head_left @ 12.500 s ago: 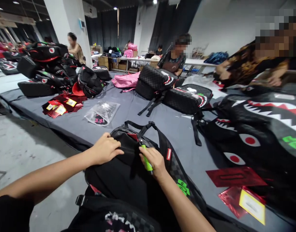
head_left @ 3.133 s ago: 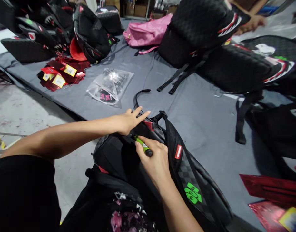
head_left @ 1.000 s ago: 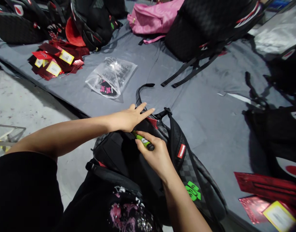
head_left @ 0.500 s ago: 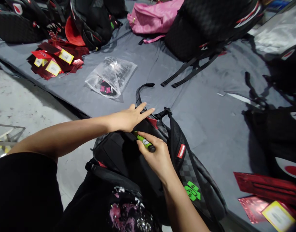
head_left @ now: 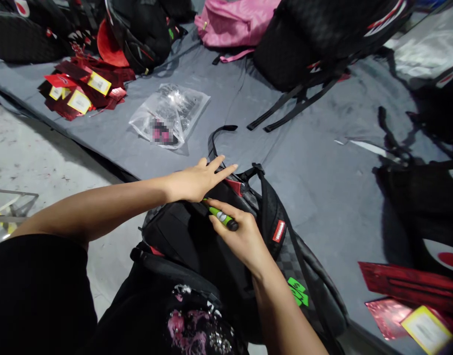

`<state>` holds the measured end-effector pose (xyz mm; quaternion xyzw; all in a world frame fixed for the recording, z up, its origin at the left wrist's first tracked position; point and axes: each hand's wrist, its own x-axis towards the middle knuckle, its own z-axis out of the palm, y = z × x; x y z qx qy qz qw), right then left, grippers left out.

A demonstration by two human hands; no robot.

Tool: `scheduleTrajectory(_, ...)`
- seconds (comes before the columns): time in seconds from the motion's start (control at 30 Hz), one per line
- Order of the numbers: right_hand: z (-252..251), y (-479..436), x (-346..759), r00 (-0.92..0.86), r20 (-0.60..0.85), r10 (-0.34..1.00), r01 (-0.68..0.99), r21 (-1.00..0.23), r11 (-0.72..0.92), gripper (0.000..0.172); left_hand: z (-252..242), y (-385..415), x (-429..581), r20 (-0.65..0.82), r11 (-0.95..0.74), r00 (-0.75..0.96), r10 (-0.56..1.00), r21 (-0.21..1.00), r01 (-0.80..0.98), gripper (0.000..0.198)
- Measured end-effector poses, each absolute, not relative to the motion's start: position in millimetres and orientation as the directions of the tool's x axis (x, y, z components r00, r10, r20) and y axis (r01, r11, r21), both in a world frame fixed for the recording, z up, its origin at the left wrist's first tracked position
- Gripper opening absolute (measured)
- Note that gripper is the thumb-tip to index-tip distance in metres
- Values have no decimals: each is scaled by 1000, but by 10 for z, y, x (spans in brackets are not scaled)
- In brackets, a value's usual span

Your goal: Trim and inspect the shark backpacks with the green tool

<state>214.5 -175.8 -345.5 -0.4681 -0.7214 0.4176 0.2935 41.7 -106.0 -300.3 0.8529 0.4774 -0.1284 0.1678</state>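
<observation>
since the earliest frame, the left hand (head_left: 197,182) has shifted from the side of the black backpack (head_left: 178,227) to lie flat across its top, and the green pen-shaped tool (head_left: 223,218) has tipped over from a steeper slant; against half a second ago, both hands have barely moved.

the backpack sits on the near edge of the grey table (head_left: 311,123), right against the person. the tool lies low over its black panel, with its tip at the left hand's edge, where the point of contact is hidden. the right hand (head_left: 245,234) has thumb and fingers drawn in narrow around the tool; the left has its fingers spread wide over the bag, gripping nothing.

work on this spot looks under way rather than finished, since the tool is at the bag and the other hand seems to steady it. what has been done there cannot be told: no mark or cut shows. how much of the bag is left is also unclear.

just beyond the hands, a thin black strap (head_left: 221,129) sticks up. further off lie a clear plastic bag (head_left: 182,106), a pile of red packets (head_left: 73,88) and a pink bag (head_left: 236,22). to the right, a long red packet (head_left: 407,283) and a yellow-edged card (head_left: 426,329) lie apart from both hands.
</observation>
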Motion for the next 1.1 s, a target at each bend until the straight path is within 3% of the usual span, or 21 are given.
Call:
scheduleTrajectory(0.47, -3472, -1820, 2103, -345, 107, 933, 529, -799, 287, 30, -2998, -1065, 423, -361, -488, 511, 780, 161, 858, 105)
scheduleTrajectory(0.6, -3463, -1856, 2092, -265, 141, 954, 636, -718, 283, 28, -3000, -1065, 419, -367, -494, 513, 776, 151, 856, 104)
scheduleTrajectory(1.0, -3481, -1861, 2057, -275, 131, 952, 538, -800, 266, 27, -2988, -1076, 412, -357, -496, 516, 779, 154, 855, 103)
scheduleTrajectory(1.1, -3478, -1870, 2084, -239, 148, 960, 619, -738, 268, 27, -2984, -1078, 413, -347, -495, 518, 782, 158, 854, 101)
